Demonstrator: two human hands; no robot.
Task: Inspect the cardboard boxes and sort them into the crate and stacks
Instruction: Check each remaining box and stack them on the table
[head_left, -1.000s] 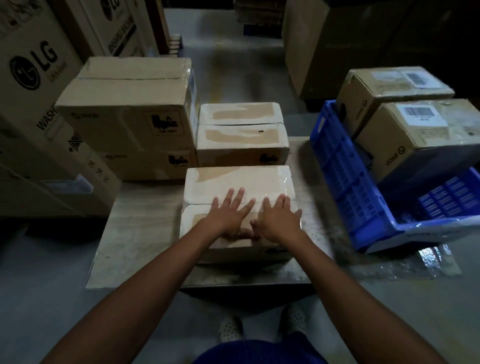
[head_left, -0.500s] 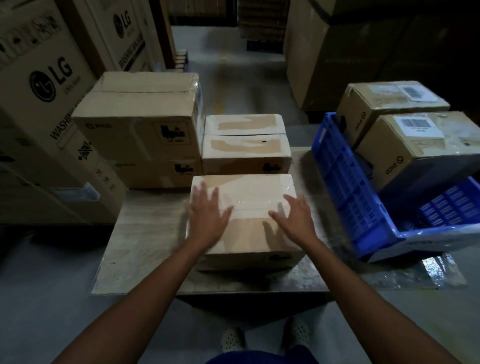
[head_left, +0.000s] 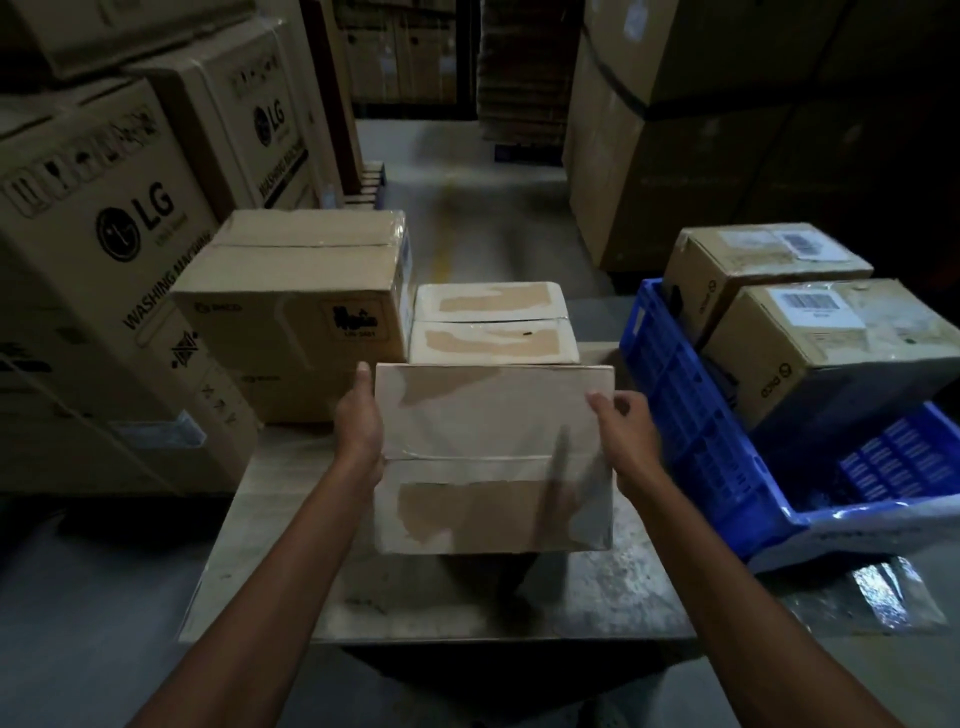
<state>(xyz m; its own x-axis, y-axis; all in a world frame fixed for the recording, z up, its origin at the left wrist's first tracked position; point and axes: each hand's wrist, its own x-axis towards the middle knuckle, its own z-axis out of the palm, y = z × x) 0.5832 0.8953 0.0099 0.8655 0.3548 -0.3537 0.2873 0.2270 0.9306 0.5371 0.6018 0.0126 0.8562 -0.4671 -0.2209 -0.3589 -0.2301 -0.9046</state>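
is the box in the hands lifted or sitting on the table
Lifted: the pale cardboard box is gripped at its sides by the left hand and right hand, and its dark shadow falls on the table beneath it.

A pale cardboard box (head_left: 493, 457), its taped seam and torn brown patches turned toward the camera, is held up between a left hand (head_left: 358, 421) and a right hand (head_left: 626, 431) gripping its two sides. It hangs just in front of a second pale box (head_left: 493, 332) of the same look, which sits flat on the table (head_left: 291, 571). Touching that second box on the left is a stack of two larger brown boxes (head_left: 296, 312). On the right, a blue plastic crate (head_left: 691, 415) holds a near barcode-labelled box (head_left: 841, 353) and a far barcode-labelled box (head_left: 763, 265), both tilted.
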